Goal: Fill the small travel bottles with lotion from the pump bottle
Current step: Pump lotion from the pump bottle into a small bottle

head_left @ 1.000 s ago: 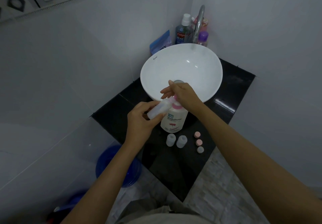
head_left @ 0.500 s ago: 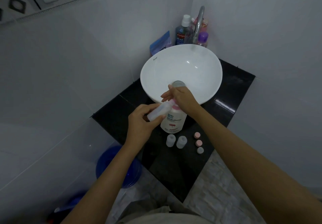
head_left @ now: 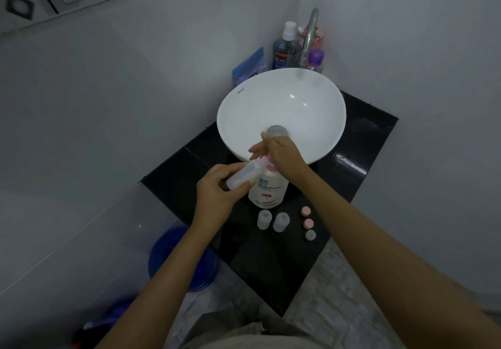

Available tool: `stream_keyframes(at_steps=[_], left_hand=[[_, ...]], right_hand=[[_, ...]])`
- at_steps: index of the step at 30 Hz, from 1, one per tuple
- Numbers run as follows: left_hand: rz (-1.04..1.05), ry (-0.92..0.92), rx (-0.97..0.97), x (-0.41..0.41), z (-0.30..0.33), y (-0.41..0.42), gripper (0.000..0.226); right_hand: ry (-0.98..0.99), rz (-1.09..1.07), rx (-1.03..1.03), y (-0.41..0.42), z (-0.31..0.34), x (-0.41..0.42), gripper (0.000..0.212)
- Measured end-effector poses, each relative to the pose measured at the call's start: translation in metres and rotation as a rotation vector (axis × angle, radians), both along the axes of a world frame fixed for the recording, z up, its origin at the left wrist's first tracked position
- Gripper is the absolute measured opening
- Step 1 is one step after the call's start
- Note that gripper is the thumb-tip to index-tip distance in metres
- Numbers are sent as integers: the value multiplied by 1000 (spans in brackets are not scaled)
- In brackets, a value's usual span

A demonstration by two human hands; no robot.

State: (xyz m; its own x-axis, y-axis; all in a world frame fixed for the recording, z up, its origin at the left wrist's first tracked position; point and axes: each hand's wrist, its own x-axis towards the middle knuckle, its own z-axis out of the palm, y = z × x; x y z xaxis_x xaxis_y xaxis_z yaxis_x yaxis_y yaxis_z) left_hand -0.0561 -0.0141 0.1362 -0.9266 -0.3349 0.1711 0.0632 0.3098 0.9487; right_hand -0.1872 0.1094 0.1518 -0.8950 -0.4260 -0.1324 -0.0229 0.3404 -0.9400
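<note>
Little has shifted since the earlier frames: the travel bottle, pinched in the left hand, is kept tilted, mouth toward the pump spout, while the right hand is pressed flat-fingered on the pump bottle on the worktop.

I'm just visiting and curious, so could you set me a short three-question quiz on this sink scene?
1. True or false: the left hand holds a small travel bottle tilted toward the pump.
2. How many loose caps lie on the black counter?
3. The right hand rests on: A) the tap, B) the pump bottle, C) a cap.

Key: 1 true; 2 three; 3 B.
</note>
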Motion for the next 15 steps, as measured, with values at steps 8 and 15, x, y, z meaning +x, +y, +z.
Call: stream_keyframes(at_steps=[8,15], left_hand=[[-6,38,-11,0,6,-3,38],[0,21,13,1,2,0,36]], right_hand=[[32,65,-34,3,16,-3,46],[25,17,-36,1,8,0,48]])
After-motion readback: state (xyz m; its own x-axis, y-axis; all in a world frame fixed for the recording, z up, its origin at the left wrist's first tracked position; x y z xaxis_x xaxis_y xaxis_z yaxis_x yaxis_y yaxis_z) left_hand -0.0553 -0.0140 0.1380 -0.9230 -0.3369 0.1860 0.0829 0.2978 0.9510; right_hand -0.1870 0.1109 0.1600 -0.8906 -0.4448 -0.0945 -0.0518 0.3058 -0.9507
